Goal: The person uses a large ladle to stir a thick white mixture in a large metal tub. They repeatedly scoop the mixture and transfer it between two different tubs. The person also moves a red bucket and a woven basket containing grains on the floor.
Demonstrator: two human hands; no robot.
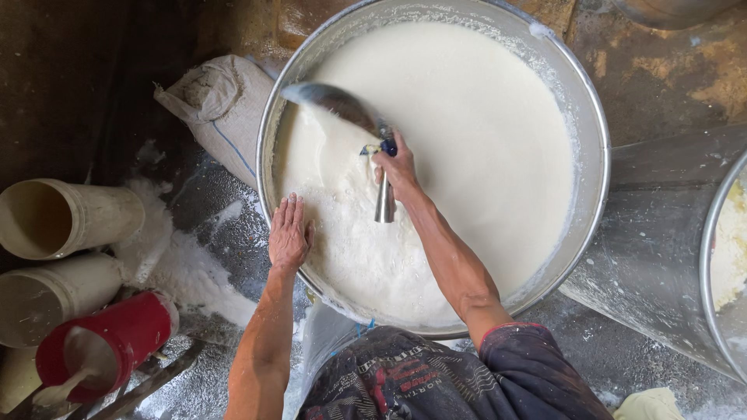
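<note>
Head view, looking straight down into a big round metal tub (591,155) — holding white, milky liquid (482,140) almost up to the rim, foamy and bubbly on the near side. Right hand (397,167) gripping the handle of a large metal scoop (334,105), fingers curled tight around it, blue band showing just by the thumb. Scoop bowl tipping up out of the liquid near the tub's far left edge, white liquid running off it. Left hand (289,233) lying flat on the near left rim, fingers stretched out and close together, holding nothing, just pressing on the edge.

Sitting beside the tub on the left — a grey cloth sack (222,101), leaning against the tub's wall. Lying on their sides further left, two cream buckets (70,218), nothing showing inside them. Lying below those, a red bucket (128,330) with white liquid inside. Showing at the right edge, part of another metal tub (712,257) holding lumpy white stuff. White powder spreading over the wet floor (194,272).
</note>
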